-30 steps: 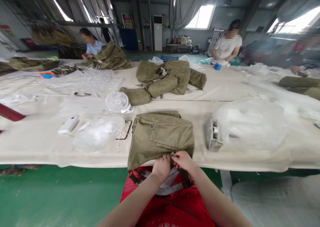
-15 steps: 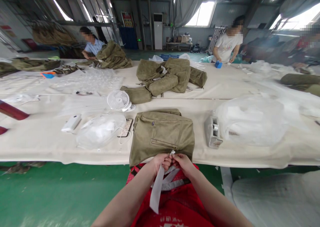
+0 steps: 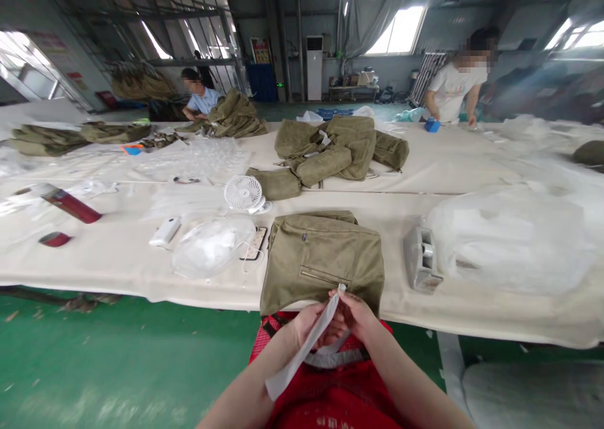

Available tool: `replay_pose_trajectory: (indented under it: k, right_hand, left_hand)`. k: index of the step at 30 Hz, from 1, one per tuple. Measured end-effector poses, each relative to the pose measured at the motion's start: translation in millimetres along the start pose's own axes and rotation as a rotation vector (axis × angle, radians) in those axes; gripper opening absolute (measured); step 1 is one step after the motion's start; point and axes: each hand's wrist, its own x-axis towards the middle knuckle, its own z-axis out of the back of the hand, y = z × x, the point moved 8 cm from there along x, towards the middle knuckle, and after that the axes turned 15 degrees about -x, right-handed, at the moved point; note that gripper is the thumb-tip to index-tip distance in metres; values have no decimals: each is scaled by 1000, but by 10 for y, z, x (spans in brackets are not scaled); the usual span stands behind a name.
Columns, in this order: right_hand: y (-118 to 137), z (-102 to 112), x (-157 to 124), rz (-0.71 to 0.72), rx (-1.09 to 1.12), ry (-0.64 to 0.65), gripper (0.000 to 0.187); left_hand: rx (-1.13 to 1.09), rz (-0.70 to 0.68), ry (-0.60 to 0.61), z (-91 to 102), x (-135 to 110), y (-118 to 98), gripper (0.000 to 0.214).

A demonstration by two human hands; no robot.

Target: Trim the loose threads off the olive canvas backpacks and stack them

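Observation:
An olive green bag [image 3: 323, 259] lies flat at the near edge of the long white table [image 3: 117, 259], its zip pocket facing up. Both my hands meet just below its front edge, over my red apron [image 3: 340, 391]. My left hand [image 3: 309, 325] is closed on a long white strip [image 3: 302, 350] that slants down to the left. My right hand [image 3: 353, 312] pinches the strip's upper end beside the bag's hem.
A tape dispenser [image 3: 421, 259] and a heap of clear plastic bags [image 3: 509, 237] lie right of the bag. A small white fan [image 3: 243, 194], a phone [image 3: 255, 242], a plastic bag [image 3: 212, 246] and a power bank [image 3: 165, 231] lie left. More olive bags [image 3: 330, 149] are piled behind. Two people work at the far side.
The white strip has come out between my hands and now slants down to the left. My head has turned left, so everything sits further right in view.

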Motion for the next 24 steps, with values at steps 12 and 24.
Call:
replay_pose_trajectory:
  k: [12,24]
  right_hand:
    - [163,408,-32,-6,-157,-176,22]
    - [1052,1456,-549,228,-744,-713,37]
  left_hand:
    - [260,-747,-673,1316,-1186,-999,40]
    - [661,-725,-847,1249,-1295,-1354,56]
